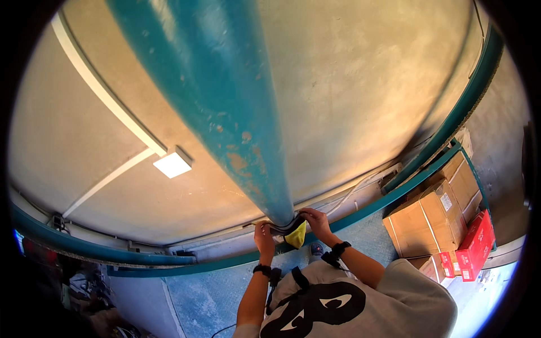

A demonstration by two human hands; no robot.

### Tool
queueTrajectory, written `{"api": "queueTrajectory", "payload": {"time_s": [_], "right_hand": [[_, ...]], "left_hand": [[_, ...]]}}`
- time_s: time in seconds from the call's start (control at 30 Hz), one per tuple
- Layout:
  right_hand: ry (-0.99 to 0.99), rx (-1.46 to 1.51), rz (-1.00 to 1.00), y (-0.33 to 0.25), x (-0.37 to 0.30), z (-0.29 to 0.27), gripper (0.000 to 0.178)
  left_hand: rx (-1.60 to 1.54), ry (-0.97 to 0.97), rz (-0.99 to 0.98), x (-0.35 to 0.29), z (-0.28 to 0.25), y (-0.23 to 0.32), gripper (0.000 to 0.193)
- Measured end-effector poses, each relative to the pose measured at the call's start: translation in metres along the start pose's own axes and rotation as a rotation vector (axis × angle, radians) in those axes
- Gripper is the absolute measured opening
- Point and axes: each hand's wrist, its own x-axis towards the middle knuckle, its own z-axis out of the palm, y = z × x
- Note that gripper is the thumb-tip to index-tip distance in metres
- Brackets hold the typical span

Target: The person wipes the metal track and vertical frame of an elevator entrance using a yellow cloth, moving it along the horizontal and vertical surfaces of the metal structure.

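Note:
A teal round post [242, 129] with chipped paint runs down the middle of the head view to between my hands. A dark flexible strip [280, 230] curves around the near side of its lower part. My left hand [264, 239] is closed on the strip's left end. On the other side, my right hand [317, 222] pinches the right end beside the post. A yellow piece [296, 235], perhaps cloth, hangs from the strip near my right hand; I cannot tell how it is joined. Black bands circle both my wrists.
Cardboard boxes [428, 221] and a red box [476, 246] are stacked at the right behind a teal rail [360, 214]. A lit square lamp [173, 163] is fixed to the pale wall [360, 84]. Dark clutter fills the lower left, beside a bluish floor [214, 298].

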Motion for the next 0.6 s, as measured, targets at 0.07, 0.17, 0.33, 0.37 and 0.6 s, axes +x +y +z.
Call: {"api": "queueTrajectory", "payload": {"time_s": [0.07,0.17,0.33,0.37,0.6], "right_hand": [[0.013,0.175,0.127,0.0,0.005,0.005,0.021],[0.076,0.548,0.136,0.011,0.022,0.04,0.047],[0.223,0.36,0.273,0.068,0.032,0.082,0.046],[0.17,0.536,0.377,0.052,0.025,0.093,0.045],[0.014,0.165,0.2,0.088,0.01,0.061,0.036]], "left_hand": [[0.01,-0.014,0.115,0.001,-0.001,0.006,0.022],[-0.187,0.073,0.242,0.011,0.02,-0.007,0.04],[-0.305,-0.021,-0.345,0.022,0.038,-0.067,0.048],[-0.223,-0.026,-0.343,0.025,0.02,-0.085,0.053],[-0.091,-0.668,-0.122,-0.005,0.008,-0.037,0.071]]}}
